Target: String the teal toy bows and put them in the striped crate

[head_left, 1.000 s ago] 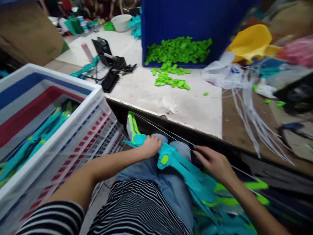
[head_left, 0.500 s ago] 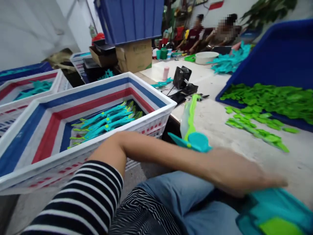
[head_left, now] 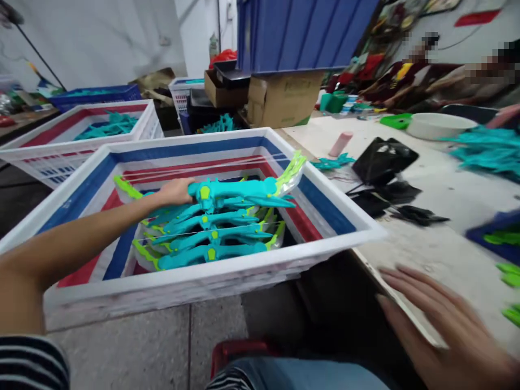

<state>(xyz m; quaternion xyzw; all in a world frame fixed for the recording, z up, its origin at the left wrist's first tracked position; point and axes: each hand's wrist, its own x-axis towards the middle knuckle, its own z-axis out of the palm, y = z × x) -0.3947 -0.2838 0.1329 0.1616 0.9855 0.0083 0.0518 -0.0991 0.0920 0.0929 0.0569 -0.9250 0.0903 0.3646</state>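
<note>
My left hand [head_left: 176,191] is closed on one end of a teal toy bow [head_left: 244,189] with lime-green tips and a thin pale string. It holds the bow over the white basket [head_left: 341,238], above several similar toy bows [head_left: 211,253] lying side by side inside. The fingers are partly hidden behind the bow. My right hand [head_left: 450,319] rests at the edge of the white table [head_left: 430,227], fingers stretched out and holding nothing.
Black items [head_left: 384,162] and a pink cylinder [head_left: 340,144] are on the table. Lime-green pieces [head_left: 509,275] lie at the right. Behind the basket stand a cardboard box [head_left: 284,100] under a blue crate [head_left: 300,35] and another basket [head_left: 154,124]. Two people sit at the far right.
My left hand has swung from the lower right to the basket, carrying the toy bow over it. My right hand has come into view at the table edge. The view has turned left.
</note>
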